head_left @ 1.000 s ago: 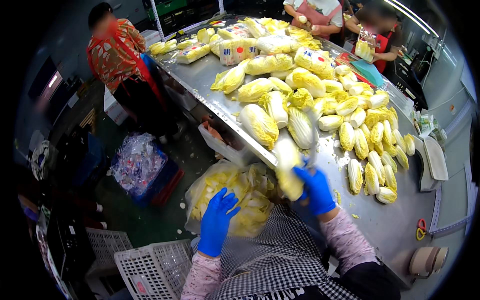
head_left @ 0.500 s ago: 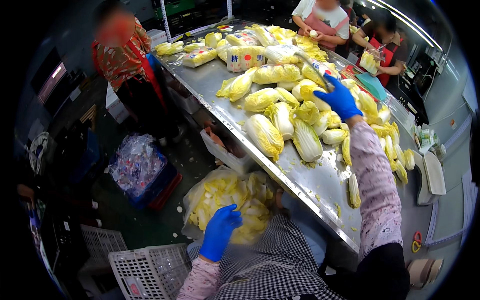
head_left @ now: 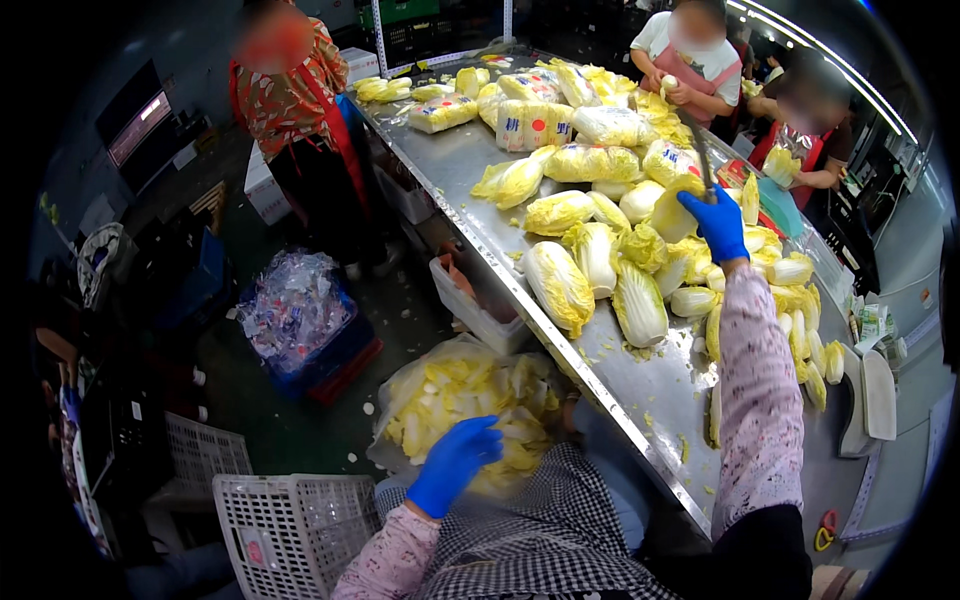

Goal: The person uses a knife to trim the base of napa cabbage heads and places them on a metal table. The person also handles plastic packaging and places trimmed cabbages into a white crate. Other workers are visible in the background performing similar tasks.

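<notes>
Over the surface, the right hand was clamped on a knife beside a cabbage; near left, the left hand, loosely uncurled, hung by bagged leaves.

Pink-sleeved right arm stretched far forward, blue-gloved right hand curled in a grip; blue-gloved left hand hovers low, loosely curved

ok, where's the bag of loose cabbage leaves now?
Head view, just left of lower centre: the bag of leaves is partly behind the left hand, left of the metal table and up and right of the white crate.
</notes>
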A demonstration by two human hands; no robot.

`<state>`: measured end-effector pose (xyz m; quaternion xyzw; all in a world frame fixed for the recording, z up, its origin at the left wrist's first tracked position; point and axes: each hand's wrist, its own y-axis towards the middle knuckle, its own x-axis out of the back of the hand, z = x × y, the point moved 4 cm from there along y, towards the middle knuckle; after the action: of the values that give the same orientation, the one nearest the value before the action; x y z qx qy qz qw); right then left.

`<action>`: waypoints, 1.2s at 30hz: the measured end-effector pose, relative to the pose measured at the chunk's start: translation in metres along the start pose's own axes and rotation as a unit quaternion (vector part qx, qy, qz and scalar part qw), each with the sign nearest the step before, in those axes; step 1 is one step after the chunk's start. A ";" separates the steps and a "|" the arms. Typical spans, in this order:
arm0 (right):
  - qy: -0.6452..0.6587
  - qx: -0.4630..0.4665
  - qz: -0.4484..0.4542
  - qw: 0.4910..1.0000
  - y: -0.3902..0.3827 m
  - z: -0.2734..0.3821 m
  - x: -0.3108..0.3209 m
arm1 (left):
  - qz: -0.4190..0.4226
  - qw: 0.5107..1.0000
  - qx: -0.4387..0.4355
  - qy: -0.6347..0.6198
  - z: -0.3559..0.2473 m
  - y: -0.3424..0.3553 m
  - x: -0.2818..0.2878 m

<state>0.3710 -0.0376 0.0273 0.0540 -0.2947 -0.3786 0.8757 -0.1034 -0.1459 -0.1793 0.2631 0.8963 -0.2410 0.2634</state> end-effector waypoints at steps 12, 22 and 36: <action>0.029 0.402 0.375 0.835 -0.269 0.086 -0.042 | 0.166 0.966 0.045 -0.190 -0.041 0.017 -0.144; 0.244 0.011 0.395 0.886 -0.324 0.084 -0.067 | 0.012 0.982 -0.109 0.154 -0.041 -0.027 -0.026; 0.157 -0.109 0.443 0.876 -0.377 0.063 -0.111 | 0.049 0.994 -0.052 0.085 -0.023 -0.062 0.001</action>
<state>0.0381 -0.2189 -0.0932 -0.1196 -0.1036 0.0330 0.9868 -0.1495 -0.1784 -0.1444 0.3122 0.9128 -0.1580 0.2108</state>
